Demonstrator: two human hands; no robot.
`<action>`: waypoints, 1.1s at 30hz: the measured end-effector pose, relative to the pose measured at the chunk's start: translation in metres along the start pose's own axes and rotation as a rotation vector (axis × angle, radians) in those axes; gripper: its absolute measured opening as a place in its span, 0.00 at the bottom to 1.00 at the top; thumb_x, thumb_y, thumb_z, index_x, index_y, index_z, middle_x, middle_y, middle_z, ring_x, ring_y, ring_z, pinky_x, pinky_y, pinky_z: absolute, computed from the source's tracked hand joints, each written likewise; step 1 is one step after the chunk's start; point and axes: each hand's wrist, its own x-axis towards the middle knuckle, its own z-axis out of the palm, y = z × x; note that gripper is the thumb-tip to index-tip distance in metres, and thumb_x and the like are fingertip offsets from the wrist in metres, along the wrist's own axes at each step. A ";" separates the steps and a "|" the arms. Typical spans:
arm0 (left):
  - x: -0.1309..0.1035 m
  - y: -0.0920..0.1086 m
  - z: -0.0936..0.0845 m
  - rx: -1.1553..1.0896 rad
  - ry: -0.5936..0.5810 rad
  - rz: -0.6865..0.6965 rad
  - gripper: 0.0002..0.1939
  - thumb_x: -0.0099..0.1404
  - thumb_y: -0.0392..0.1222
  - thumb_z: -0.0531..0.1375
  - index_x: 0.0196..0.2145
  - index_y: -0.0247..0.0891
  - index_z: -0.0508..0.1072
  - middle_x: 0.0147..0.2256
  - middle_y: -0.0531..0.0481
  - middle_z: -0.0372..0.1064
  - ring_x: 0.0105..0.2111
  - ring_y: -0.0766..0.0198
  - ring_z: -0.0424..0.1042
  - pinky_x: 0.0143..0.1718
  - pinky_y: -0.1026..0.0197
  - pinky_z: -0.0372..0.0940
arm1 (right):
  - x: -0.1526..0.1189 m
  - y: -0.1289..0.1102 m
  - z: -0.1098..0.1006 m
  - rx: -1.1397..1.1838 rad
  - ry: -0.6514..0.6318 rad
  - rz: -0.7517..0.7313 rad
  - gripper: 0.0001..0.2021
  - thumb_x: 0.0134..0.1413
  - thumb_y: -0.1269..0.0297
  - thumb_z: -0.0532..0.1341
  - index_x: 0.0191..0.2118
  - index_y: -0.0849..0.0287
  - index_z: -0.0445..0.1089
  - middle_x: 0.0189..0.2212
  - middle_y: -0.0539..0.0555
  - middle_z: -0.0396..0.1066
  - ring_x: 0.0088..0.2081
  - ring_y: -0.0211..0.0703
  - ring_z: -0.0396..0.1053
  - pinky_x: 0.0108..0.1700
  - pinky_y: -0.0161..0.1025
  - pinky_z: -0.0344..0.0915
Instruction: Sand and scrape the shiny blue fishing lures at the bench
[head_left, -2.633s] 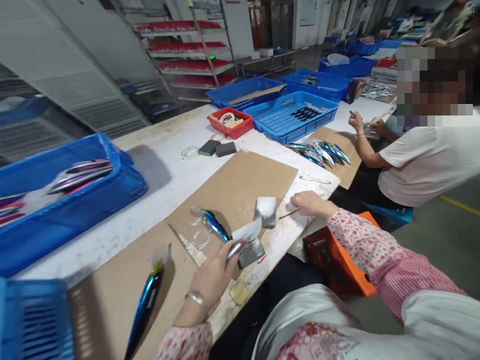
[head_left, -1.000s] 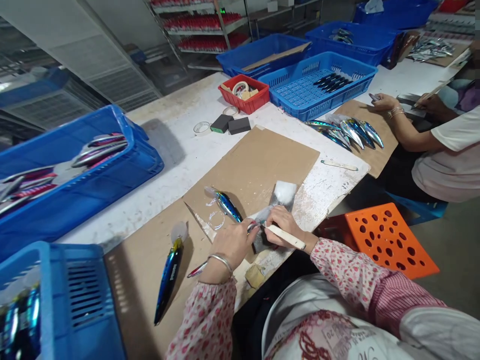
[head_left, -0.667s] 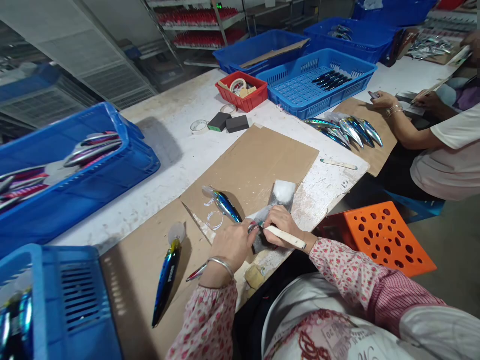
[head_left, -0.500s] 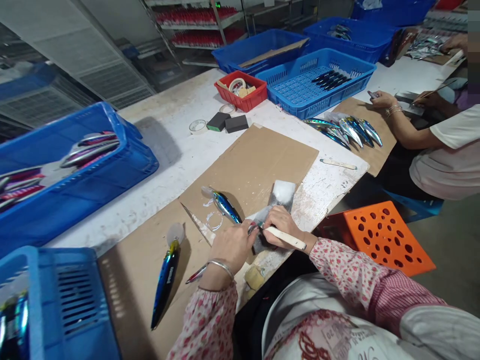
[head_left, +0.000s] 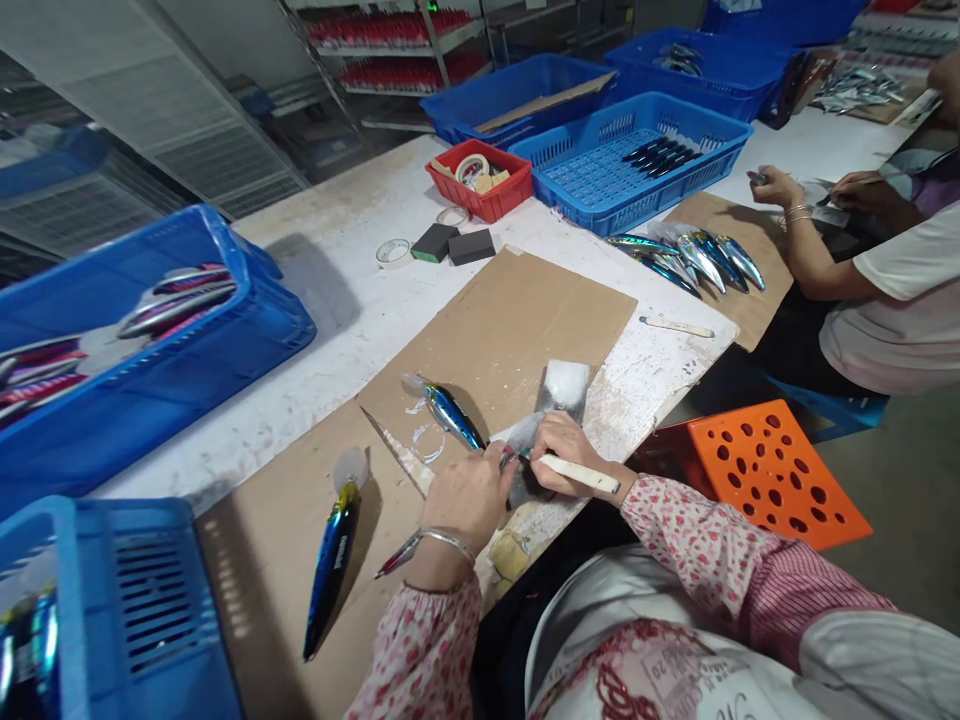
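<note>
My left hand (head_left: 466,502) is closed, its fingers pinched round a small dark and reddish lure that they mostly hide. Close beside it, my right hand (head_left: 564,448) grips a pale flat-handled tool (head_left: 581,472); the tool's tip is hidden near the lure. A whitish block (head_left: 564,386) lies just beyond my right hand. One blue fish lure (head_left: 453,414) rests on the cardboard (head_left: 517,320) with its head end near my left fingers. Farther left lies a larger blue lure (head_left: 332,560) with a clear lip. Under my left wrist a thin red-tipped piece (head_left: 397,556) sticks out.
Blue bins stand at the left (head_left: 277,325) and lower left (head_left: 157,590). A red basket (head_left: 491,205), a blue tray (head_left: 592,215), dark blocks (head_left: 472,247) and tape (head_left: 394,253) are beyond the cardboard. At right are another person's hands (head_left: 780,188) and an orange stool (head_left: 780,478).
My left hand and wrist have shifted slightly right, and the tool in my right hand has moved slightly right. At the right, the other person's near hand has risen a little.
</note>
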 end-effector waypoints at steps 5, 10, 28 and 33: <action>0.001 0.000 -0.001 -0.014 -0.017 -0.010 0.19 0.70 0.50 0.44 0.49 0.41 0.68 0.41 0.42 0.75 0.39 0.50 0.76 0.37 0.54 0.65 | -0.003 0.002 0.004 -0.052 -0.023 0.026 0.06 0.52 0.67 0.55 0.28 0.54 0.55 0.23 0.50 0.63 0.29 0.44 0.61 0.38 0.42 0.57; 0.001 -0.001 -0.002 -0.009 -0.017 -0.006 0.19 0.70 0.50 0.45 0.49 0.41 0.68 0.42 0.42 0.75 0.39 0.51 0.76 0.36 0.55 0.65 | -0.002 0.001 0.003 -0.054 -0.012 0.003 0.06 0.52 0.66 0.55 0.28 0.54 0.55 0.23 0.50 0.63 0.29 0.44 0.60 0.37 0.42 0.57; -0.002 0.003 -0.004 0.022 -0.018 -0.006 0.19 0.71 0.50 0.43 0.49 0.41 0.68 0.40 0.43 0.76 0.38 0.51 0.76 0.35 0.56 0.65 | 0.000 0.001 0.000 -0.035 -0.021 0.000 0.06 0.51 0.68 0.55 0.27 0.54 0.55 0.22 0.48 0.59 0.28 0.42 0.59 0.37 0.41 0.57; -0.003 0.005 -0.005 0.030 -0.014 -0.014 0.19 0.71 0.49 0.43 0.49 0.41 0.68 0.40 0.42 0.76 0.38 0.50 0.76 0.35 0.54 0.66 | 0.000 0.001 0.002 -0.068 -0.029 -0.014 0.07 0.52 0.68 0.56 0.27 0.55 0.56 0.23 0.48 0.60 0.29 0.42 0.59 0.38 0.42 0.57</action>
